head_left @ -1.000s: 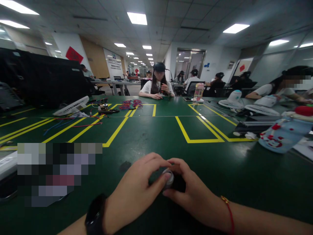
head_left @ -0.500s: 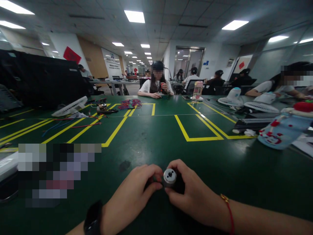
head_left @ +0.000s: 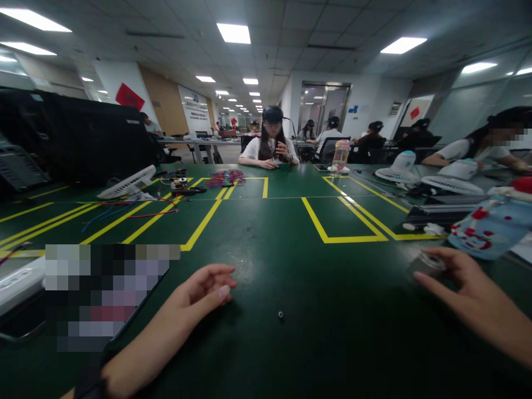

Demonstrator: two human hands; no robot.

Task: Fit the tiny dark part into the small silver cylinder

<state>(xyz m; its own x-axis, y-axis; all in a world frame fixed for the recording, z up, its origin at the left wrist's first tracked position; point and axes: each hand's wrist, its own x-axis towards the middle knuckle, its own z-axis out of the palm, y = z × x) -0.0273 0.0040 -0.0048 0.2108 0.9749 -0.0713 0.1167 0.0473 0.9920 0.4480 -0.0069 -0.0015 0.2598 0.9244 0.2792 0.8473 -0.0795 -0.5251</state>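
Observation:
My right hand point(head_left: 469, 288) holds a small, grey, cylindrical motor point(head_left: 428, 265) between thumb and fingers, just above the table's right side near the blue container. Motion blurs the motor a little, so its face is not clear. On the green tabletop point(head_left: 299, 354) lies a tiny metal ring-like part point(head_left: 280, 315) with a dark centre, apart from both hands. To the left of that part, my left hand point(head_left: 203, 291) hovers with loosely bent fingers, the thumb apart from most of them and nothing visible in the grasp.
A pixelated flat thing point(head_left: 124, 299) and a white power strip point(head_left: 20, 282) lie at left. Behind are a white fan point(head_left: 127, 183) and bundled wires point(head_left: 226, 177). A blue container point(head_left: 486, 227) and dark metal profiles point(head_left: 440, 210) stand right. A person point(head_left: 272, 144) sits opposite.
The hands have parted: my right hand carried the motor far to the right, and my left hand drew back left, fingers loosened. The tiny ring-like part now shows on the table between them.

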